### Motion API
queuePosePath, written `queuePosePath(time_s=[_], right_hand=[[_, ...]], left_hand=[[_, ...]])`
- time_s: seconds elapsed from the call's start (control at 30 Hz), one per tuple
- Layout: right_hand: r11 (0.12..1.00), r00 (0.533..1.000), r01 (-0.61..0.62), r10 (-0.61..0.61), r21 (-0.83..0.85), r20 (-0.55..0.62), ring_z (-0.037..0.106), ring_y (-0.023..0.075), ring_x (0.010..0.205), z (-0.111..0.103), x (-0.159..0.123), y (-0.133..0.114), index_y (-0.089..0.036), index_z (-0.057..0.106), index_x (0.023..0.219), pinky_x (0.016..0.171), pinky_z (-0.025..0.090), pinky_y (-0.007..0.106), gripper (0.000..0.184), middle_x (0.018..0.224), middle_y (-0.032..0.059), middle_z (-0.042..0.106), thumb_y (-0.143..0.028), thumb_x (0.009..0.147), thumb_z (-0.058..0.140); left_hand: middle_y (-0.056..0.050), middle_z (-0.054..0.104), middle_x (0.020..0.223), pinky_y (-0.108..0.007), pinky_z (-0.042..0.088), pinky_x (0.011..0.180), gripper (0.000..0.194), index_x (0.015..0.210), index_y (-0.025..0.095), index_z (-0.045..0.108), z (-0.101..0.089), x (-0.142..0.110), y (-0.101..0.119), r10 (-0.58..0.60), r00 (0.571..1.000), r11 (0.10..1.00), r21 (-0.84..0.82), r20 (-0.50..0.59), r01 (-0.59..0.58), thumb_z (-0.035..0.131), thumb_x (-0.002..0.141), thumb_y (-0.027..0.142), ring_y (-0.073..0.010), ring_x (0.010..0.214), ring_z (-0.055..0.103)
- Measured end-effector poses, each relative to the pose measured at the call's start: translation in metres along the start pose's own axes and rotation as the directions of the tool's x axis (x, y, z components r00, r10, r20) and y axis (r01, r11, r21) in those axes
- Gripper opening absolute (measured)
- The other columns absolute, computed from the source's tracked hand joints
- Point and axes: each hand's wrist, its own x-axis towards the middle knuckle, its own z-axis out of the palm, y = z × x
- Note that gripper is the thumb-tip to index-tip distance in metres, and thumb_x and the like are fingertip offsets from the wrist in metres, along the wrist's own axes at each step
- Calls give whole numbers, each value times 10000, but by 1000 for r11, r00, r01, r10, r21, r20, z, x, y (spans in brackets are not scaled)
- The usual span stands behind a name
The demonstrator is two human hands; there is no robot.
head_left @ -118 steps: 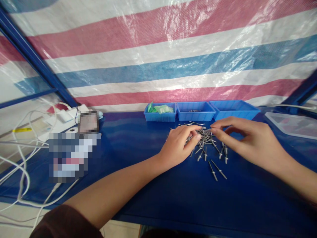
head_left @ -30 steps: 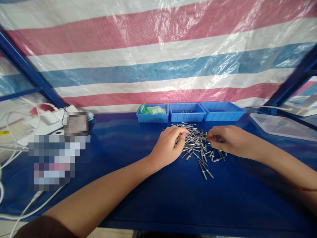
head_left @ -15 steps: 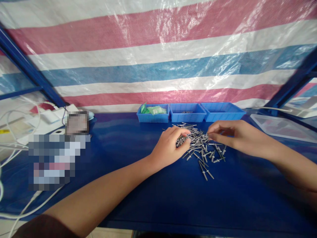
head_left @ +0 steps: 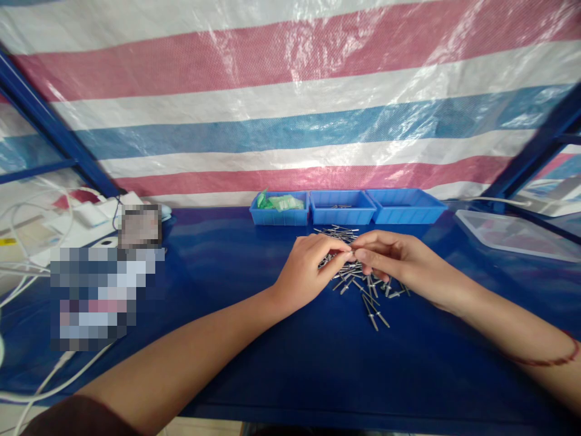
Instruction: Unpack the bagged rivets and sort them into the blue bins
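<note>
Over a pile of silver pop rivets (head_left: 339, 234) on the blue table, my two hands meet at the fingertips. My left hand (head_left: 313, 260) is closed in a pinch, thumb against forefinger. From the right, my right hand (head_left: 399, 260) comes in with its thumb and fingers pressed together. A small bit of metal, seemingly one rivet (head_left: 351, 252), shows between the two pinches; the fingers hide most of it. Two loose rivets (head_left: 376, 313) lie nearer the front, apart from the pile.
Behind the pile stand three blue bins: the left bin (head_left: 279, 217) holds green packets, the middle bin (head_left: 341, 213) a few rivets, and the right bin (head_left: 408, 209). A clear plastic lid (head_left: 512, 237) lies at right. White cables (head_left: 68, 396) and a power strip (head_left: 86, 227) occupy the left.
My right hand has moved left from the pile's right side to my left hand. My left hand's finger and thumb have closed together. Earlier, my view shifted slightly and the pile spread.
</note>
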Motion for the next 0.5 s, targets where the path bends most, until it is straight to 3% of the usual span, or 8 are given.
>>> queuePosePath(time_s=[0.17,0.27,0.4,0.5], right_hand=[[994,994,105,-104,31,-45,658,160,744,0,1,4,-209,643,857,662,530,295,230,838,29,705,-343,690,728],[982,979,190,-191,-16,-78,660,168,756,0,0,3,-224,650,884,688,536,315,209,849,30,709,-319,708,711],[940,954,273,-292,-204,-71,632,158,696,1,-6,-3,-219,649,886,608,507,285,173,822,38,695,-348,770,643],[847,931,295,-358,-441,-64,556,124,572,2,-10,-9,-214,609,788,525,446,260,131,709,13,647,-342,803,587]], left_hand=[[0,695,838,-284,423,743,69,892,202,621,0,1,-1,-30,1000,999,11,6,30,563,880,238,-142,790,628],[-1,693,830,-288,422,735,72,896,203,622,1,1,-2,-63,998,998,20,24,62,561,881,237,-146,785,627],[-7,692,860,-290,417,739,105,913,205,623,3,0,-4,-63,994,997,44,90,60,528,901,248,-150,821,619],[-12,683,867,-300,419,760,163,909,202,618,4,-1,-4,-42,989,998,62,144,33,469,927,267,-156,840,607]])
